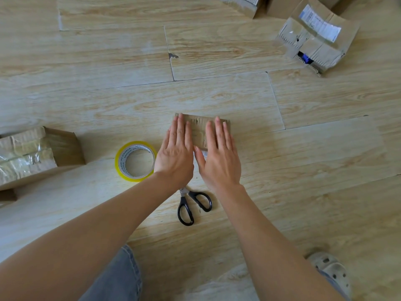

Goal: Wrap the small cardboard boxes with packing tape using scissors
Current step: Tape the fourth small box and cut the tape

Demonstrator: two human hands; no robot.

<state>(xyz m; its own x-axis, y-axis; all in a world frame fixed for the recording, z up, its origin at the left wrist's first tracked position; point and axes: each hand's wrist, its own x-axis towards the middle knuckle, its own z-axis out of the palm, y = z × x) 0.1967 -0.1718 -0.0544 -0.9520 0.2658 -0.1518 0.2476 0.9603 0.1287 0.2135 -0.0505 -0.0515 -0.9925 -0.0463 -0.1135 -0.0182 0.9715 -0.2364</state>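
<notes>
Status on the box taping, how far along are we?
Done: left box and upper-right box already show glossy tape. In hand: left hand and right hand press flat on the small box, probably smoothing tape; tape roll and scissors lie idle beside them. Left: possibly the boxes at the top edge, too cropped to judge.

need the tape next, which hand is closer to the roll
Left. The left hand, flat on the small box, is just beside the tape roll; the right hand lies beyond it.

Bright, soft daylight; wide-angle edge distortion.
</notes>
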